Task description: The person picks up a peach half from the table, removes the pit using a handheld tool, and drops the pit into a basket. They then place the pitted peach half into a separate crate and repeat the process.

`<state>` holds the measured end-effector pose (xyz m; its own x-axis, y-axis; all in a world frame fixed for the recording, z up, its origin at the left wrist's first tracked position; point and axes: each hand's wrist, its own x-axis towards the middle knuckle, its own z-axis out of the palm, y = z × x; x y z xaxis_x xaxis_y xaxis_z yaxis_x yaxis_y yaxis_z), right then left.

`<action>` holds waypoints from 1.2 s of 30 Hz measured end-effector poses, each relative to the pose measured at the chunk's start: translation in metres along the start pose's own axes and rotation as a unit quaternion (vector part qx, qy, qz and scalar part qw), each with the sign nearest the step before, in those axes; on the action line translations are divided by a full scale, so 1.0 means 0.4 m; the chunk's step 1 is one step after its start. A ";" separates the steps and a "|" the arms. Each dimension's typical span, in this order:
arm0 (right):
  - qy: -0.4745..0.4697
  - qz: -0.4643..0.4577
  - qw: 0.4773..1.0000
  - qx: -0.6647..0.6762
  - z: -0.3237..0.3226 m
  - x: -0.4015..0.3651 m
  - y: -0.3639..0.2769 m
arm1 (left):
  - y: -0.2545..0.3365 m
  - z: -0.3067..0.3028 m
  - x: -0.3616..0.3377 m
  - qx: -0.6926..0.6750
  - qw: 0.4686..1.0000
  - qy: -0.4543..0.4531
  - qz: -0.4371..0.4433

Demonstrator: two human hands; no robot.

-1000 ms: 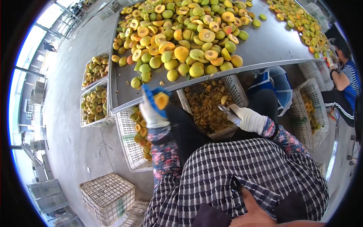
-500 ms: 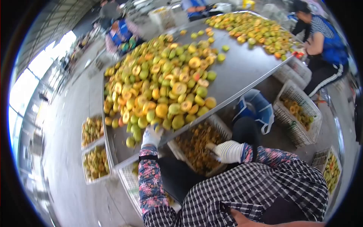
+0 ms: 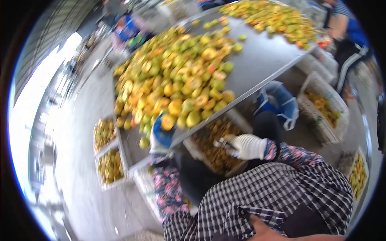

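Observation:
My left hand (image 3: 161, 134), in a white glove with a blue palm, is at the near edge of the metal table (image 3: 263, 60), holding a halved yellow fruit (image 3: 167, 121) with its cut face showing. Beside it lies the big heap of green and yellow fruit (image 3: 177, 80), many cut in half. My right hand (image 3: 246, 145), in a white striped glove, is closed around a small tool (image 3: 223, 143) with a metallic part; its exact shape is blurred. That hand is above a crate (image 3: 193, 149) filled with brownish fruit scraps.
Two fruit crates (image 3: 95, 138) (image 3: 99, 170) stand left of the table. At right are a blue bag (image 3: 276, 102), a white crate of fruit pieces (image 3: 315, 86) and another crate (image 3: 359, 176). Co-workers (image 3: 129, 30) (image 3: 352, 36) sit around the table's far sides.
My left hand has turned, its blue palm now visible with a halved fruit in it. The tool in my right hand shows more clearly. The whole view has shifted slightly.

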<state>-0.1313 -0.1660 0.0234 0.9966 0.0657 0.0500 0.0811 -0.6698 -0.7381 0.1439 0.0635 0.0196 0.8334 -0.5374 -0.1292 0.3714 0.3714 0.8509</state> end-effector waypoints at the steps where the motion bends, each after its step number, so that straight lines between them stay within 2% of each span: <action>1: 0.017 -0.020 0.998 0.052 0.014 0.019 0.005 | -0.004 0.020 -0.018 0.036 0.999 -0.013 0.035; 2: 0.040 -0.031 0.994 0.101 0.024 0.039 0.001 | 0.008 0.083 -0.053 -0.106 0.994 0.022 -0.025; 4: 0.090 -0.063 0.991 0.072 0.024 0.062 -0.009 | -0.001 0.158 -0.107 -0.162 0.985 -0.008 -0.059; 6: 0.088 -0.077 0.993 0.023 -0.014 0.079 -0.054 | -0.062 0.175 -0.129 -0.146 0.988 0.012 -0.055; 7: 0.091 -0.077 0.993 0.007 -0.025 0.087 -0.074 | -0.061 0.210 -0.155 -0.209 0.976 -0.023 -0.051; 9: 0.099 -0.082 0.992 -0.012 -0.026 0.112 -0.090 | -0.103 0.231 -0.171 -0.106 0.993 -0.039 0.034; 11: 0.125 -0.089 0.988 -0.031 -0.022 0.128 -0.102 | -0.119 0.250 -0.180 0.094 0.985 -0.054 0.133; 14: 0.145 -0.088 0.983 -0.065 -0.001 0.137 -0.091 | -0.128 0.264 -0.185 0.349 0.900 -0.056 0.254; 15: 0.145 -0.089 0.982 -0.078 0.010 0.138 -0.086 | -0.138 0.271 -0.186 0.312 0.912 -0.048 0.262; 18: 0.102 -0.080 0.985 -0.117 0.023 0.129 -0.086 | -0.171 0.242 -0.181 0.395 0.876 -0.001 0.276; 19: 0.079 -0.075 0.986 -0.130 0.027 0.127 -0.089 | -0.182 0.242 -0.181 0.344 0.901 0.006 0.264; 22: 0.027 -0.048 0.989 -0.135 0.009 0.116 -0.114 | -0.181 0.247 -0.203 0.385 0.889 0.026 0.245; 25: 0.006 -0.033 0.987 -0.156 0.015 0.106 -0.107 | -0.184 0.243 -0.202 0.197 0.971 -0.004 0.134; 28: -0.012 -0.039 0.997 -0.069 0.012 0.095 -0.111 | -0.184 0.208 -0.174 0.003 0.999 -0.035 -0.035; 31: 0.015 -0.048 0.998 0.044 0.061 0.108 -0.043 | -0.189 0.210 -0.176 0.040 0.999 -0.005 -0.019; 34: 0.017 -0.055 0.997 0.055 0.063 0.117 -0.031 | -0.175 0.280 -0.205 -0.133 0.987 0.085 0.035; 35: 0.008 -0.043 0.998 0.038 0.055 0.114 -0.041 | -0.169 0.316 -0.219 -0.128 0.984 0.101 0.072; 36: -0.002 -0.029 0.999 0.022 0.037 0.110 -0.069 | -0.167 0.315 -0.219 -0.147 0.982 0.101 0.055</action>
<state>-0.0898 -0.1337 0.0359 0.9901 0.1061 0.0915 0.1382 -0.6315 -0.7629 -0.0055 -0.0095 0.0383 0.9280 -0.3325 -0.1682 0.3526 0.6375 0.6851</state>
